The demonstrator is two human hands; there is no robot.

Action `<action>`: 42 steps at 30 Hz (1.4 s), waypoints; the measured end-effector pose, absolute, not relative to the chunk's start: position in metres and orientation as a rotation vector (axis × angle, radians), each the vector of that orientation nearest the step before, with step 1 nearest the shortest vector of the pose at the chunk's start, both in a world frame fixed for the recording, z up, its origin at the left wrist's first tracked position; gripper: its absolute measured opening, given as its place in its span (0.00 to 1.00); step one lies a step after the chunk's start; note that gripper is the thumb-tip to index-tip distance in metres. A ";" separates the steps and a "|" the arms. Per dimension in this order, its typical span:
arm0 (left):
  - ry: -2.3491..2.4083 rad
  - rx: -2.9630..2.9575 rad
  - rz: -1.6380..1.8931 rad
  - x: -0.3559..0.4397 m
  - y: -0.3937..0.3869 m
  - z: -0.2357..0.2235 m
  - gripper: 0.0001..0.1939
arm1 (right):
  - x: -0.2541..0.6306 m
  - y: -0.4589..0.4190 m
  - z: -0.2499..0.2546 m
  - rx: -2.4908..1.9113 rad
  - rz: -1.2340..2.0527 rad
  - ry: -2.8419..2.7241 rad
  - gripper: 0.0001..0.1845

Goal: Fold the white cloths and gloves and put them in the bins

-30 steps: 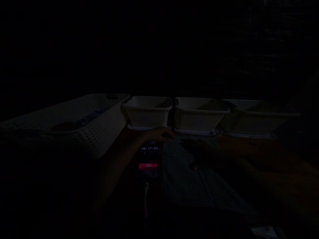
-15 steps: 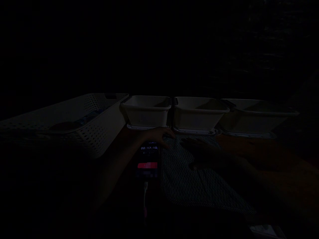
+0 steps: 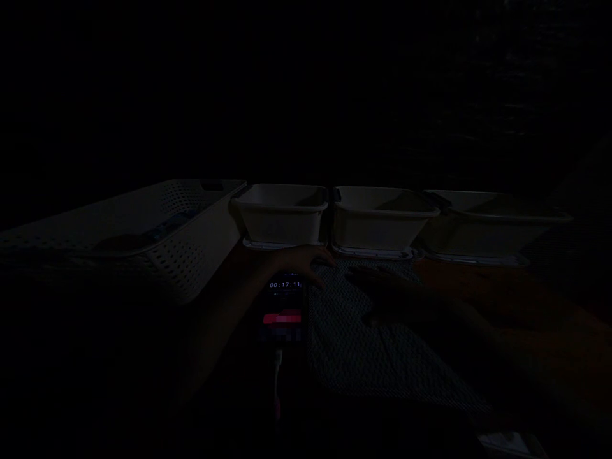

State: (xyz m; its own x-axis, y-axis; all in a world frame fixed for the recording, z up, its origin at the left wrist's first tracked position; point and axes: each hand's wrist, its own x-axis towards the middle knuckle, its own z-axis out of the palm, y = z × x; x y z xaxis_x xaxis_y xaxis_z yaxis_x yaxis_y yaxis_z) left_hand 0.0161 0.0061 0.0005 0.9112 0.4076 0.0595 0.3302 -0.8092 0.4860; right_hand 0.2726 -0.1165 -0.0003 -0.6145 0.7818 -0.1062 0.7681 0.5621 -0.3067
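In very dim light, a patterned cloth (image 3: 354,344) lies spread over the table. My left hand (image 3: 303,260) is at its far left corner, thumb and fingers apart, with nothing seen between them. My right hand (image 3: 377,293) rests over the cloth's upper middle, fingers stretched out and thumb spread; it shows only as a dark shape. Just below my left hand is a phone (image 3: 283,312) with a lit screen showing a running timer, and a white cable (image 3: 277,373) runs from its near end.
A perforated white basket (image 3: 210,248) stands at the left with dark items inside. Along the back are a left white bin (image 3: 282,223), a middle bin (image 3: 377,228) and a right bin (image 3: 482,236), each on a lid-like base. A pale object (image 3: 507,442) lies at the lower right.
The phone's timer has advanced by one second. Both hands and the cloth look almost the same; the view has shifted very slightly.
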 end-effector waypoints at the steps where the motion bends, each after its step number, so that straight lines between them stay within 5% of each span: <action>1: 0.537 2.586 0.224 0.016 0.005 0.001 0.30 | 0.272 -0.117 0.000 -1.370 0.516 -2.743 0.51; 8: 0.419 2.511 0.328 0.025 -0.008 0.008 0.25 | 0.271 -0.118 0.005 -1.355 0.530 -2.765 0.50; 42: 0.392 2.546 0.195 0.024 -0.010 0.004 0.29 | 0.274 -0.119 0.010 -1.488 0.447 -2.538 0.44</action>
State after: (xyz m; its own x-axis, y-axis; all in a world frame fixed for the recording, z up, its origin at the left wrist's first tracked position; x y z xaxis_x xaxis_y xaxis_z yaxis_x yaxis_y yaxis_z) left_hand 0.0244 -0.0101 0.0037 0.9469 0.3164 0.0569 0.2365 -0.8054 0.5435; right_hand 0.2739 -0.1189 0.0100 -0.4895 0.8720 -0.0084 0.8223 0.4583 -0.3373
